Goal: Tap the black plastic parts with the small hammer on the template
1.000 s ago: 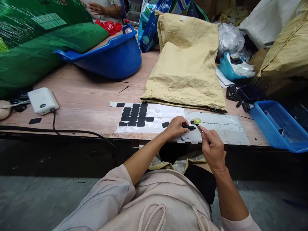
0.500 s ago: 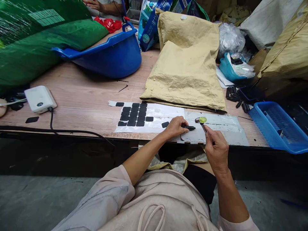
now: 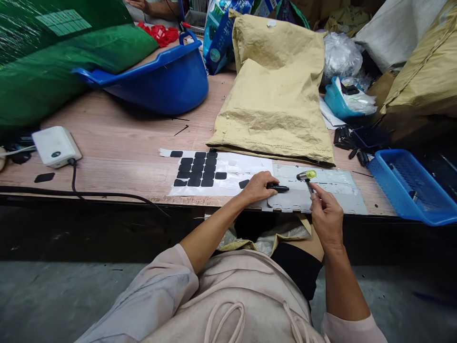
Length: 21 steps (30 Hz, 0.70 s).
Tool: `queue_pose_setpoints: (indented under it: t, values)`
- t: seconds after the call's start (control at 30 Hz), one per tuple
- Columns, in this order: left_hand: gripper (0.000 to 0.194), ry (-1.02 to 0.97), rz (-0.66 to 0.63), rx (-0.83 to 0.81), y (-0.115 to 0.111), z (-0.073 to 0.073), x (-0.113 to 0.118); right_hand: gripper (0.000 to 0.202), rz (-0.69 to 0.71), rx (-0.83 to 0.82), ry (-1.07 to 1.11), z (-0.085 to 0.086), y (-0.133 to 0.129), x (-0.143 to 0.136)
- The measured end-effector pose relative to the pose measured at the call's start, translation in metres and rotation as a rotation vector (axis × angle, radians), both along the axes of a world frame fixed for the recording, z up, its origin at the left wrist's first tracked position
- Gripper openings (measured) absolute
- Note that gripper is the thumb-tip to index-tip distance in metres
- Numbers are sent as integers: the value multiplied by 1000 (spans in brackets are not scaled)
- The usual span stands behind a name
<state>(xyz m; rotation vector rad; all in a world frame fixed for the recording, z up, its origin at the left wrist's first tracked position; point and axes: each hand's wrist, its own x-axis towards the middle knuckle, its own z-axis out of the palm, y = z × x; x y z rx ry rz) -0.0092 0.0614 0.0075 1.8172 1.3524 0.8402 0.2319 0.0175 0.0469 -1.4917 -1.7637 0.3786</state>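
My left hand (image 3: 260, 186) is closed on a small black cylindrical part (image 3: 279, 188), which points to the right above the grey board (image 3: 332, 190). In my right hand (image 3: 326, 214) is the handle of a small hammer (image 3: 306, 176) with a metal head and a yellow-green end. The hammer head is above the board, to the right of the black part. Left of my left hand, a white sheet (image 3: 232, 188) bears rows of black rounded pieces (image 3: 196, 168). One more black piece lies partly beside my left fingers.
A yellow-brown sack (image 3: 274, 100) lies behind the sheet. A blue basin (image 3: 160, 81) and green sack (image 3: 71, 62) stand left, near a white device (image 3: 57, 146). At right is a blue basket (image 3: 414, 186). Across the table, a person's hand (image 3: 139, 5) shows.
My right hand has moved slightly to the right with the hammer, whose head is now farther from the black part. My left hand keeps its hold, and the whole view has shifted slightly.
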Motion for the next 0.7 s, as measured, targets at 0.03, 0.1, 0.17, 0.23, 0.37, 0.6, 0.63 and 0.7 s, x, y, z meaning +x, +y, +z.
queue_pose_setpoints:
  t: [0.03, 0.1, 0.17, 0.23, 0.37, 0.6, 0.63, 0.7]
  values:
    - [27, 3, -3, 10, 0, -1, 0, 39, -16, -8, 8, -4, 3, 3]
    - [22, 7, -11, 28, 1, -3, 0, 41, -37, -2, 0, -12, 8, 9]
    - [18, 3, -18, 34, 1, -4, -1, 41, -52, 20, -49, -21, 15, 14]
    - [18, -3, -22, 29, 1, -4, -1, 39, -64, 52, -136, -26, 22, 17]
    - [20, 3, -28, 20, 1, -3, -1, 36, -78, 122, -322, -32, 38, 19]
    - [19, 20, -29, 18, -1, -1, -1, 33, 35, 150, -481, -42, 68, 9]
    - [19, 16, -33, 17, -1, -1, -2, 33, 40, 152, -482, -44, 71, 7]
    - [18, 11, -42, 13, 0, -2, -2, 33, 29, 160, -468, -47, 75, 4]
